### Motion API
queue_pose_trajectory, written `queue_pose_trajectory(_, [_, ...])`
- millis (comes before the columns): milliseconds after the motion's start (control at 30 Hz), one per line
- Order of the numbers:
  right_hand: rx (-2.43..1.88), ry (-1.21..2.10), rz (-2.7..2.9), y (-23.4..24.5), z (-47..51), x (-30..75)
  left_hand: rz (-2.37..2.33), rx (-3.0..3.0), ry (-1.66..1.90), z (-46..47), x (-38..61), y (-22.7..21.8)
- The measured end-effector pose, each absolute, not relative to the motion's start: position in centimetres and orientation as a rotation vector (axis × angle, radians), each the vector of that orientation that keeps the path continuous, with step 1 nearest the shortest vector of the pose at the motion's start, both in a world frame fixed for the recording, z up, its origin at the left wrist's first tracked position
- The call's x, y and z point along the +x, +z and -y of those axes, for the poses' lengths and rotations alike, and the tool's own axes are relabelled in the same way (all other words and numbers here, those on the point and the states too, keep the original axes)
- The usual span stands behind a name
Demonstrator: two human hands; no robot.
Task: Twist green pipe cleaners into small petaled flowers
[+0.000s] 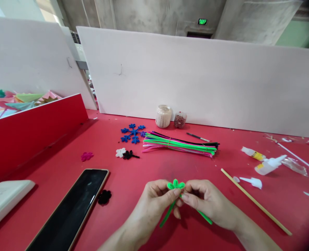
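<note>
Between my two hands is a green pipe cleaner (175,184), bent into several petal loops at the top, with two loose ends hanging down to either side. My left hand (156,198) pinches the looped part from the left, thumb across its front. From the other side my right hand (206,200) grips it with thumb and fingers, close to one of the loose ends. Beyond them lies a banded bundle of pipe cleaners (180,144) in green, pink, black and white. A blue snowflake shape (133,133) rests at the bundle's left end.
Flower shapes in white (121,152), black (104,197) and magenta (86,156) lie to the left, near a phone (70,209). On the right are a wooden stick (256,202) and glue bottles (269,165). Jars (163,116) stand by the white partition (196,80).
</note>
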State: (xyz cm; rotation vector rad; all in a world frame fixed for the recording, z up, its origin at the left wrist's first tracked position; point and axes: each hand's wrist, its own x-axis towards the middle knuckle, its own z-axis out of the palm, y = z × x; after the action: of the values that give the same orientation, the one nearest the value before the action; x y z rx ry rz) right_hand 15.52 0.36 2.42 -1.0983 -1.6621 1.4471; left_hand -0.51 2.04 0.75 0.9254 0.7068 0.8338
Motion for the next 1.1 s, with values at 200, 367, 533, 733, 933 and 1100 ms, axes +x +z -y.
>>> queue_pose_trajectory(200, [-1.206, 1.477, 1.636, 2.01, -0.3, 15.6, -0.697, 0.88, 0.807, -2.04, -0.51, 0.76])
queue_pose_trajectory(367, [-1.22, 1.514, 1.64, 1.81, -0.17, 15.64, -0.688, 0.853, 0.799, -1.99, -0.45, 0.4])
queue_pose_trajectory(533, [-1.179, 1.469, 1.681, 2.02, -0.46, 15.85, -0.703, 0.843, 0.794, -2.08, -0.5, 0.5])
queue_pose_trajectory(733, [-1.141, 1.581, 1.621, 1.56, -0.28, 15.59, -0.745, 0.825, 0.8, -2.11, -0.45, 0.72])
queue_pose_trajectory(933, [-1.253, 1.513, 1.634, 1.52, -0.15, 15.34, -0.743, 0.867, 0.766, -2.15, -0.53, 0.56])
queue_pose_trajectory(1100, [-1.285, 1.431, 1.675, 1.5, -0.32, 15.52, -0.838, 0.961, 0.755, -2.33, -0.43, 0.62])
